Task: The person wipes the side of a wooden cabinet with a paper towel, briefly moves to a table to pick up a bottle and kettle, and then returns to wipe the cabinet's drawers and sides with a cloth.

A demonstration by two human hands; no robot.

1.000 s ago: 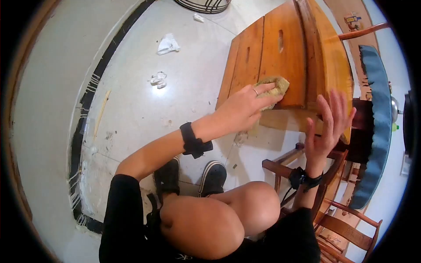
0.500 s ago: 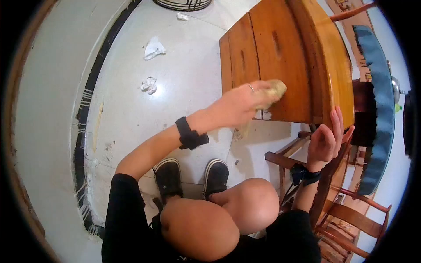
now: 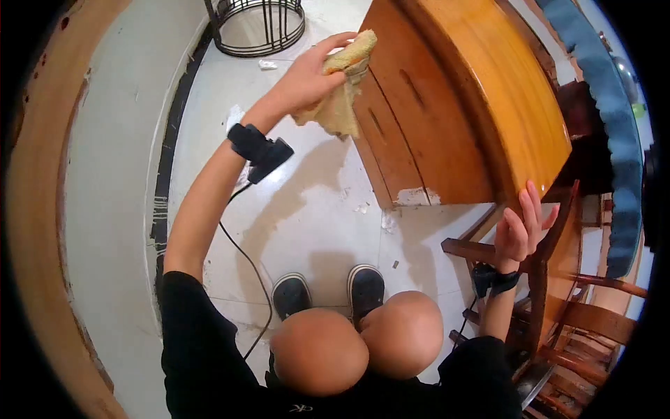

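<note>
Above the floor, at the far side of the wooden cabinet, my left hand [image 3: 307, 78] is closed around a crumpled yellowish cloth [image 3: 338, 112]. The cloth's folded top is by the cabinet's far edge, and its loose part hangs below my fingers. Brown drawer-like panels with dark slots form the front of the cabinet [image 3: 436, 133]. My right hand [image 3: 518, 230] is open, fingers stretched, its fingertips resting on the near corner of the glossy wooden top [image 3: 520, 105]. A whitish worn patch [image 3: 415, 197] marks the panel's lower edge.
A black wire-frame stand [image 3: 258, 31] is on the tiled floor at the back. Scraps of white paper [image 3: 267, 65] lie nearby. Wooden chairs [image 3: 593, 321] stand at right, below a blue scalloped cloth edge [image 3: 618, 140]. A cable [image 3: 244, 255] trails from my left wrist.
My left hand has moved the cloth from the near part of the panel up and left to its far edge. My right hand stays at the top's corner. The view has shifted.
</note>
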